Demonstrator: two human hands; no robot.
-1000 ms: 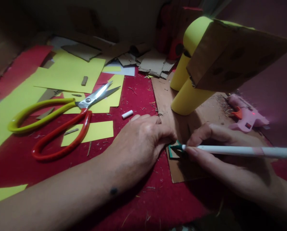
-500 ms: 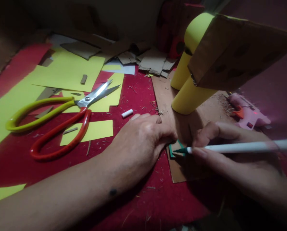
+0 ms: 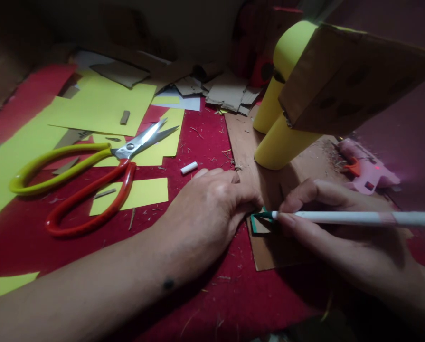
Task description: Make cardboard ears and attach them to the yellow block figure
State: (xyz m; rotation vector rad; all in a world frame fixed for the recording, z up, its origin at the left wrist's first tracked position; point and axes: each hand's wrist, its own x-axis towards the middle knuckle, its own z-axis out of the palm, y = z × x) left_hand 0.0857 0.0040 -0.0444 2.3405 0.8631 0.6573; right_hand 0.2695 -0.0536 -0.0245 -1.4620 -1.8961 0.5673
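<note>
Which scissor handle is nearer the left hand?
The red handle, the lower loop in view, lying across the small yellow paper strip. The yellow handle lies higher, farther from the left hand.

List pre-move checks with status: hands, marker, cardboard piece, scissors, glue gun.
1. Right hand gripping marker: ok.
2. Green tip at the small cardboard piece: ok.
3. Left hand pressing the piece firmly: cannot tell; its thumb side is at the edge.
4. Green border complete: cannot tell; hand and shadow hide part.
5. Scissors apart from both hands: ok, though blades are open.
6. Glue gun unlit: not ok, red light showing.
</note>
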